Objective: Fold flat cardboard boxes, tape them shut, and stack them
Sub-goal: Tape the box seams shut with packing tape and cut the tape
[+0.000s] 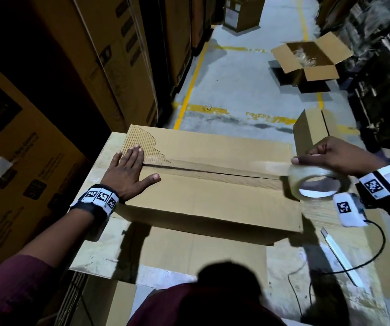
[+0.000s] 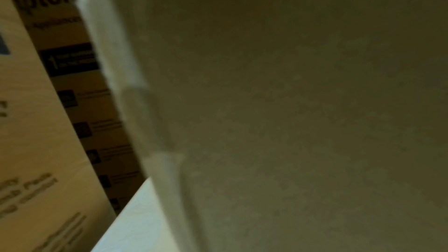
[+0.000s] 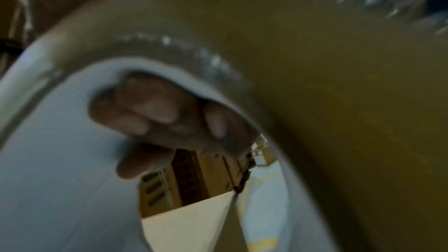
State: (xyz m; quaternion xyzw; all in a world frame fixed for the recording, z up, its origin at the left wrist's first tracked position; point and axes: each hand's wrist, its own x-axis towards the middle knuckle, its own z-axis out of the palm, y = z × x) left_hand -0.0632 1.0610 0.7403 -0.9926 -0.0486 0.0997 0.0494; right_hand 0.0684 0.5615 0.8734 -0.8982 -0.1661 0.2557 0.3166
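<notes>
Warehouse aisle flooring with yellow lines is stretching away at twelve o'clock in the head view, tall printed cartons (image 1: 48,95) walling the nine o'clock side. At centre, the cardboard box (image 1: 203,182) is lying on a flat cardboard work surface (image 1: 109,243), its top flaps meeting along a centre seam (image 1: 212,171) that is gaping slightly. At nine o'clock of the box the left hand (image 1: 128,171) is pressing flat, fingers straight and spread. At three o'clock the right hand (image 1: 335,155) is gripping the clear tape roll (image 1: 316,183), with a strip of tape running onto the seam. A box cutter (image 1: 339,255) is lying at five o'clock.

From the left wrist, only blurred cardboard is showing; that hand is not appearing.

From the right wrist, fingers (image 3: 155,114) are curling inside the roll's core.

Judging risk: because the flaps are gaping, the tape may be bridging the gap or wandering off the seam, and a slack strip could wrinkle or stick to itself.
</notes>
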